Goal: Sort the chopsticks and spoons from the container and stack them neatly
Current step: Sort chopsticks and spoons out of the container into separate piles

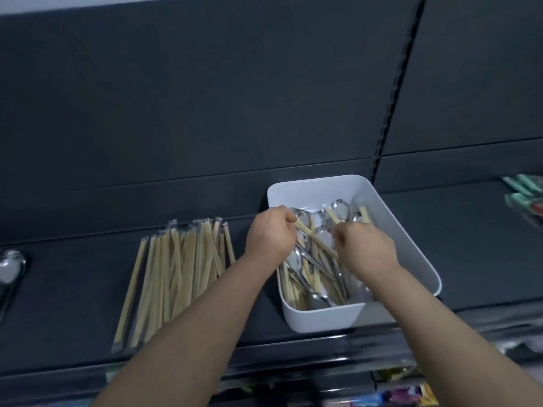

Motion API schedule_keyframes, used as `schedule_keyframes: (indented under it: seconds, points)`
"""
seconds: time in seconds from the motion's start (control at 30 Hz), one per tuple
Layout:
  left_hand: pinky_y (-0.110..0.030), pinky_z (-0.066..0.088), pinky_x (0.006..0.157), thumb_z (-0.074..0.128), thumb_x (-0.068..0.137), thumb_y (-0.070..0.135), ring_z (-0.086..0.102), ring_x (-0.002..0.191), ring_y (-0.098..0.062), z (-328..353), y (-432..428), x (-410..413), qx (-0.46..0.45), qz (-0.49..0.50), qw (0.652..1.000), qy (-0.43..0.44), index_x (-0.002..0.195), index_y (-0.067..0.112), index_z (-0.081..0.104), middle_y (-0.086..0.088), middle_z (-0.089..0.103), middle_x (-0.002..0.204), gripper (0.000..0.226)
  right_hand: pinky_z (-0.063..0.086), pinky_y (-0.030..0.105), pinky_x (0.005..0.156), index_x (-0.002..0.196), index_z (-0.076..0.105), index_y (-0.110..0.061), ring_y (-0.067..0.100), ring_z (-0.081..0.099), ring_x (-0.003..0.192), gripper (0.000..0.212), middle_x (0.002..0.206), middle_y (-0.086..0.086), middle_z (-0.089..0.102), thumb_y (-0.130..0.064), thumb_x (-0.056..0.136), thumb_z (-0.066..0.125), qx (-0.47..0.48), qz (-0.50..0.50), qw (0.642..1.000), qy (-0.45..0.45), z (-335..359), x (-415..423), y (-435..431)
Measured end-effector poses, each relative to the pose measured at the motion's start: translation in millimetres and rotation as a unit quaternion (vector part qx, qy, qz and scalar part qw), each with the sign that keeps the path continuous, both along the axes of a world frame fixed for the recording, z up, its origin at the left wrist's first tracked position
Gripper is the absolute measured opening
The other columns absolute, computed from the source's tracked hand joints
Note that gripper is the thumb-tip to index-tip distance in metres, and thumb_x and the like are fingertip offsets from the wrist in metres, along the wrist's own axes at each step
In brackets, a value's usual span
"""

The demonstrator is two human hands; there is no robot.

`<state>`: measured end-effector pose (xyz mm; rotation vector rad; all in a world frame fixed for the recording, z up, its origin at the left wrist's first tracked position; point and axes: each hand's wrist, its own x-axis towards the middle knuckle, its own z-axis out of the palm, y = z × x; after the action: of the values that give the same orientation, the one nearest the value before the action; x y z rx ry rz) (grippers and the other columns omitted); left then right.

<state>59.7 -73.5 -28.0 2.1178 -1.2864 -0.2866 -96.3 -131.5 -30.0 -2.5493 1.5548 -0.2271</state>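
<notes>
Reaching into the white container (pixel 318 318) at 4 o'clock from the frame's centre, the person works with both hands among mixed chopsticks and spoons (pixel 340 208). The left hand (pixel 271 235) has its fingers curled, pinching one chopstick (pixel 316 237) that lies slantwise across the tangle. The right hand (pixel 365 249) curls its fingers down into the heap; whether it holds anything cannot be told.

The pinched stick seems to lie across spoon handles, so a quick pull could probably drag spoons up and spill them over the rim. The container sits near the front edge of the dark shelf (pixel 470 259), so a sideways tug might slide it off. The sorted chopstick pile (pixel 179 274) at 8 o'clock is fanned and could roll forward if knocked.

No writing is legible; the bright packets (pixel 411 396) at 5 o'clock are too blurred to read.
</notes>
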Motion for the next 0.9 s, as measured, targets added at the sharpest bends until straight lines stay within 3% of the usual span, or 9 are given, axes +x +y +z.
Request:
schedule_keyframes:
  seconds: [0.2, 0.27, 0.37, 0.43, 0.6, 0.73, 0.83, 0.9]
  points:
    - [-0.035, 0.054, 0.077, 0.049, 0.088, 0.006, 0.063, 0.092, -0.027, -3, -15, -27, 0.046, -0.002, 0.999, -0.014, 0.102, 0.014, 0.07, -0.006, 0.069, 0.1, 0.026, 0.052, 0.032, 0.078, 0.101, 0.072, -0.025, 0.026, 0.065, 0.095, 0.022, 0.103, 0.003, 0.068, -0.017, 0.085, 0.059, 0.111, 0.009, 0.993, 0.035, -13, -21, -18]
    - [-0.034, 0.054, 0.08, 0.048, 0.088, 0.006, 0.063, 0.095, -0.024, -3, -15, -30, 0.065, 0.008, 0.998, -0.024, 0.103, 0.015, 0.071, -0.004, 0.069, 0.105, 0.029, 0.053, 0.03, 0.074, 0.092, 0.072, -0.021, 0.023, 0.065, 0.088, 0.013, 0.093, 0.001, 0.067, -0.028, 0.082, 0.066, 0.141, 0.035, 0.988, 0.051, -16, -16, -18]
    - [-0.034, 0.054, 0.082, 0.048, 0.088, 0.006, 0.064, 0.095, -0.02, -3, -14, -31, 0.078, 0.009, 0.997, -0.023, 0.106, 0.017, 0.071, -0.001, 0.07, 0.105, 0.031, 0.051, 0.028, 0.068, 0.08, 0.065, -0.02, 0.019, 0.062, 0.079, 0.028, 0.08, -0.001, 0.063, -0.046, 0.077, 0.071, 0.156, 0.072, 0.982, 0.077, -17, -8, -14]
    - [-0.034, 0.055, 0.082, 0.051, 0.09, 0.008, 0.065, 0.092, -0.019, -4, -14, -31, 0.083, 0.005, 0.996, -0.021, 0.103, 0.018, 0.071, -0.001, 0.071, 0.101, 0.026, 0.053, 0.03, 0.07, 0.085, 0.067, -0.02, 0.018, 0.063, 0.082, 0.028, 0.086, -0.002, 0.065, -0.046, 0.077, 0.073, 0.159, 0.092, 0.98, 0.074, -14, -8, -12]
    - [-0.036, 0.055, 0.085, 0.054, 0.091, 0.009, 0.065, 0.092, -0.018, -8, -15, -32, 0.074, 0.021, 0.997, -0.025, 0.101, 0.02, 0.071, 0.0, 0.07, 0.101, 0.022, 0.056, 0.032, 0.081, 0.095, 0.072, -0.025, 0.016, 0.065, 0.09, 0.017, 0.096, -0.005, 0.068, -0.023, 0.078, 0.074, 0.248, 0.191, 0.945, 0.091, -14, -9, -7]
    - [-0.035, 0.054, 0.086, 0.056, 0.091, 0.009, 0.066, 0.092, -0.018, -9, -16, -30, 0.054, 0.035, 0.998, -0.014, 0.101, 0.018, 0.071, 0.0, 0.07, 0.101, 0.02, 0.055, 0.032, 0.078, 0.094, 0.071, -0.018, 0.021, 0.065, 0.089, 0.016, 0.095, 0.001, 0.069, -0.029, 0.082, 0.068, 0.235, 0.196, 0.94, 0.153, -21, -4, -3]
    - [-0.037, 0.055, 0.083, 0.054, 0.09, 0.008, 0.068, 0.086, -0.021, -10, -15, -28, 0.034, 0.05, 0.998, -0.009, 0.1, 0.017, 0.07, -0.003, 0.07, 0.099, 0.021, 0.051, 0.034, 0.08, 0.109, 0.061, -0.01, 0.025, 0.062, 0.091, 0.028, 0.101, 0.007, 0.066, -0.029, 0.088, 0.058, 0.222, 0.14, 0.962, 0.08, -14, -10, -15]
    - [-0.036, 0.056, 0.08, 0.051, 0.089, 0.006, 0.068, 0.086, -0.022, -10, -15, -30, 0.048, 0.053, 0.997, -0.035, 0.099, 0.014, 0.068, -0.004, 0.07, 0.098, 0.022, 0.046, 0.033, 0.076, 0.113, 0.052, -0.01, 0.027, 0.059, 0.095, 0.026, 0.107, 0.01, 0.063, -0.028, 0.094, 0.052, 0.198, 0.076, 0.977, 0.019, -9, -16, -28]
